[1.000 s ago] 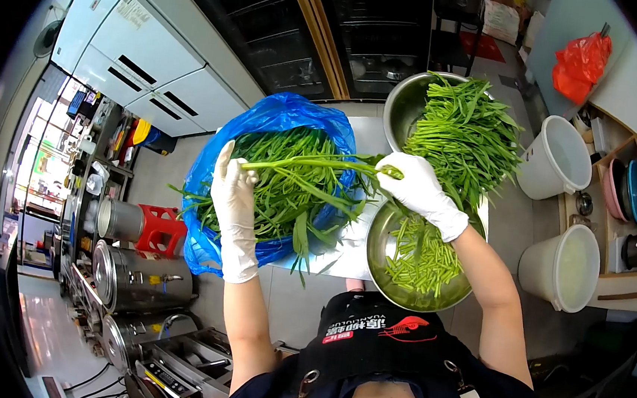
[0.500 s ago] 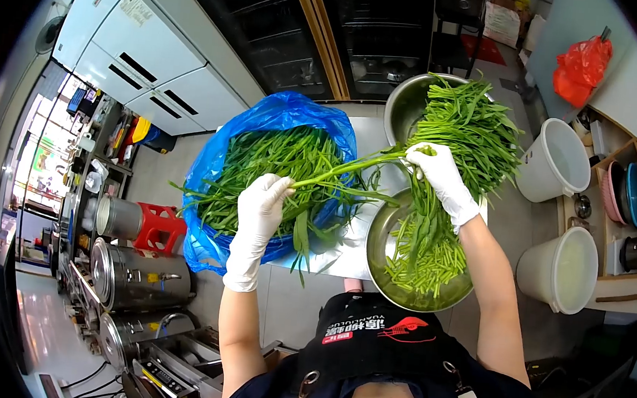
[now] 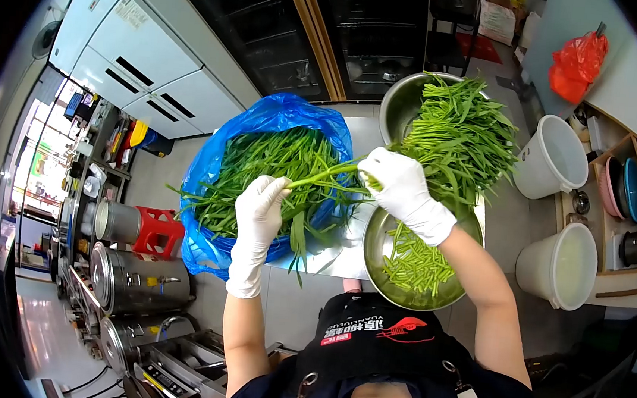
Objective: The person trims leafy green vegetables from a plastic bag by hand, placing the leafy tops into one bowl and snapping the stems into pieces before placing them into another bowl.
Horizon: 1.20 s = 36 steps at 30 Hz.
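Note:
My gloved left hand is closed on one end of a green water spinach stem, over the right side of a blue plastic bag. The bag holds a heap of long leafy water spinach. My gloved right hand pinches the stem's other end, above the gap between two steel bowls. Short stem pieces lie in the near steel bowl, below my right hand. Leafy tops pile over the right side of the far steel bowl.
The bag and bowls rest on a metal table. Two white buckets, one nearer and one farther, stand at the right beside a shelf. On the left are large steel pots and a red stool.
My right hand has moved left along the stem toward my left hand. The leafy length that hung below it over the near bowl no longer hangs there. My left hand is nearly still.

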{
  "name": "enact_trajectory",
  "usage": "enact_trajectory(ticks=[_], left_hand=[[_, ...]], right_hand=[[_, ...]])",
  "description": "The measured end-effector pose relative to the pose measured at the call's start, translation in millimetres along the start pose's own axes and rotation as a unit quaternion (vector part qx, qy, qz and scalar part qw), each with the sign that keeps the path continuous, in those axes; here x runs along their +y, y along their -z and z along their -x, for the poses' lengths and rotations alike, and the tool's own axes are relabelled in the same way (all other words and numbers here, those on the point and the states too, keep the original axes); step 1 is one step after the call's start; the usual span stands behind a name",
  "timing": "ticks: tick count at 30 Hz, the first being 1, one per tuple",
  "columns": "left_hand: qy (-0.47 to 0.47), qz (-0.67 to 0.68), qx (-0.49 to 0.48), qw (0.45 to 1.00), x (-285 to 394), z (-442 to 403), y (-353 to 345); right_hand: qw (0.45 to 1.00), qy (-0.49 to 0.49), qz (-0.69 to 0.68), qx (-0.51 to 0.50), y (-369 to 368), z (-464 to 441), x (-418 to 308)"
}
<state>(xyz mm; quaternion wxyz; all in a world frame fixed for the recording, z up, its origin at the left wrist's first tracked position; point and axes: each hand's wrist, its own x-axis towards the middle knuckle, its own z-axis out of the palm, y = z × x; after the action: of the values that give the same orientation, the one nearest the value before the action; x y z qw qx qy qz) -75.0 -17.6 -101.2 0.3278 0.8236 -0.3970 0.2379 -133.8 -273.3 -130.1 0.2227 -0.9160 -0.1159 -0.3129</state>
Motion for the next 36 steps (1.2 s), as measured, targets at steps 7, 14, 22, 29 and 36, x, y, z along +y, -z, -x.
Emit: enact_trajectory(ticks=[7, 14, 22, 29, 36], left_hand=[[0.014, 0.076, 0.007, 0.997, 21.7, 2.3, -1.8], [0.136, 0.122, -0.026, 0.983, 21.0, 11.9, -8.4], [0.293, 0.172, -0.105, 0.935, 8.3, 24.7, -26.7], [0.248, 0.070, -0.092, 0.962, -2.9, 24.7, -30.9], [0.422, 0.226, -0.190, 0.857, 20.7, 10.0, -41.4]], right_hand=[[0.999, 0.032, 0.021, 0.008, -9.6, 2.4, -6.9], [0.999, 0.040, 0.021, -0.014, -1.4, 4.9, 1.9], [0.991, -0.063, -0.116, -0.033, -4.7, 17.1, 17.7], [0.845, -0.365, -0.390, -0.028, 8.2, 15.0, 53.6], [0.975, -0.107, -0.182, 0.072, 33.9, -1.3, 12.7]])
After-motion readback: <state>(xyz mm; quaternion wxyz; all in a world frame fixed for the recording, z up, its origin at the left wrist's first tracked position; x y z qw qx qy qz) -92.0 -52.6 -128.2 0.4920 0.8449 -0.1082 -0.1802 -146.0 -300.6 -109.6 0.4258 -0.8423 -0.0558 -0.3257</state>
